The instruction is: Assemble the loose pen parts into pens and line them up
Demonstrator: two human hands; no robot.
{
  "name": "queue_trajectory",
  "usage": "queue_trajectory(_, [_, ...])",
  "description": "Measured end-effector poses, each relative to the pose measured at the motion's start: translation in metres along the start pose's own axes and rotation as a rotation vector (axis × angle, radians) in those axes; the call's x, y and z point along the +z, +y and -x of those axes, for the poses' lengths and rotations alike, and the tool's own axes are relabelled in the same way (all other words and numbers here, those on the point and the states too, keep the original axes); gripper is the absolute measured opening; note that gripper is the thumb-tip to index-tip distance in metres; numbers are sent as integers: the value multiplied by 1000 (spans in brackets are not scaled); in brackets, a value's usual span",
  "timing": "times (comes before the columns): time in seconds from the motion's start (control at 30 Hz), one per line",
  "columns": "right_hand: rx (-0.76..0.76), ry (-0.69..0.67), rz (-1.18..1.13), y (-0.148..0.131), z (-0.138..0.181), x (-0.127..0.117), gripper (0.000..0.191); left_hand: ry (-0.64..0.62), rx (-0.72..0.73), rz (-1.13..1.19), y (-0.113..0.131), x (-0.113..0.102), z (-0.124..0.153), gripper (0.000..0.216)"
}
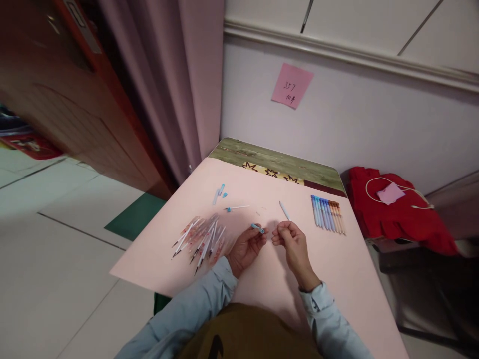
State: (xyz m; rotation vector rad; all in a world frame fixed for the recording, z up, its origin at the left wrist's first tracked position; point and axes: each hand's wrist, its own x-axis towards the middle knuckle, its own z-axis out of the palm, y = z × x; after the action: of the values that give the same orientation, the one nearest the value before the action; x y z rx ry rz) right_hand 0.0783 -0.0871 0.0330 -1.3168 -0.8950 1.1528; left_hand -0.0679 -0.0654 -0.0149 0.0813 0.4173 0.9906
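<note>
Blue, tubular plastic pen part [257,229]: pinched in left hand [245,250]; near right hand [294,244], impossible to tell whether gripping. Seemingly fitting or separating, calling for steady alignment.

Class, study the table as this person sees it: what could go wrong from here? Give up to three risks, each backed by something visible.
1. The left hand holds a small blue pen part at its fingertips, so it might slip and roll.
2. The left sleeve is close to the pile of loose pen parts and could brush and scatter them.
3. The short blue piece lies loose on the table; a knock might send it away.
</note>
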Motion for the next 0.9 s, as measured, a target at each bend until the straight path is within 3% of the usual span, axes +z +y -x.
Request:
queue_trajectory(0.47, [-67, 6, -34, -7, 11, 4, 24, -47, -8, 4, -1, 2, -1, 13])
queue_trajectory(0.9, [-529, -30, 469, -2, 12, 18, 13, -27, 69, 70, -4, -6, -8, 13])
